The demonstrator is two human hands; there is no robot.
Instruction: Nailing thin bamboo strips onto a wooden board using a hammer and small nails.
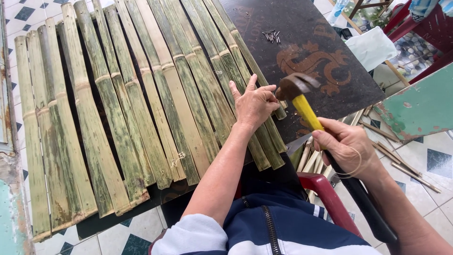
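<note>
Where split bamboo strips (pixel 141 94) lie side by side, a dark surface (pixel 330 80) stands over a tiled floor (pixel 434 151); nails (pixel 271 35) sit near its far edge. Left hand (pixel 255 105) presses flat on the strips, fingers (pixel 271 97) pinched together. Right hand (pixel 342 141) wraps the hammer (pixel 302 101), head just beside the left fingers.

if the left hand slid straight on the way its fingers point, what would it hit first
Probably the hammer head: the left hand lies on the bamboo slats with fingers pointing right, almost at it. Depth is unclear; the head may hang above them.
</note>
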